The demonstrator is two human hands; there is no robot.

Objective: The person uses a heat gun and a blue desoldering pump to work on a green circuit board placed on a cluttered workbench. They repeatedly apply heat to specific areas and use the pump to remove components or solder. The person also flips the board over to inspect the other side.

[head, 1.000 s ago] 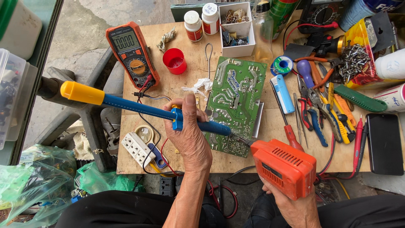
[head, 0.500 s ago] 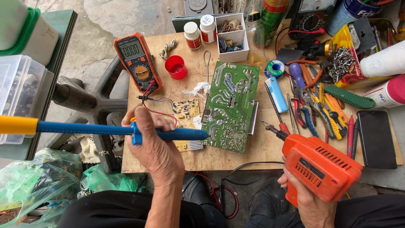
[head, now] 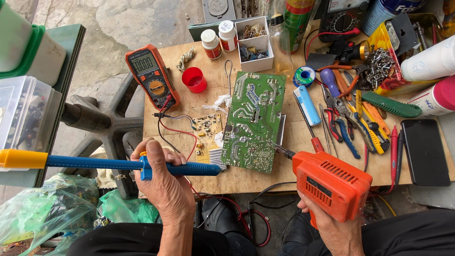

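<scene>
Two hands, two tools: left hand [head: 163, 182], fingers wrapped around one blue desoldering pump [head: 118, 164] with a yellow plunger end, lying level, nozzle just beside the lower left corner of the board; right hand [head: 332, 227] gripping one orange soldering gun [head: 332, 185], tip touching the board's lower right edge. One green circuit board [head: 254, 121], solder side up, mid-table. One smaller yellow board [head: 207, 135] beside it. One orange multimeter [head: 151, 76], one red cup [head: 195, 79], two white bottles [head: 219, 40], one black phone [head: 425, 151]
</scene>
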